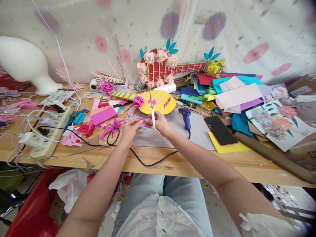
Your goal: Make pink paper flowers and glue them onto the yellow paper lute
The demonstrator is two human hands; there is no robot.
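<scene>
In front of me, my right hand [160, 123] is closed around scissors with pale cream handles [153, 121], their blades pointing up and away. To its left, my left hand [132, 129] pinches a small strip of magenta paper [142, 121], which runs to the fingers of my right hand. Just beyond both hands lies a yellow cardboard guitar [163, 107] with pink strips, red pegs and blue-marked neck. A magenta paper flower [138, 101] rests on it. Cut magenta scraps [113, 126] lie left of my left hand.
A purple glue gun [185, 118] lies right of my hands, its black cord looping along the table's front. Further right are a phone [220, 130] and stacked coloured paper [239, 93]. A red flower-trimmed guitar [160, 67] stands behind. A power strip [53, 131] sits left.
</scene>
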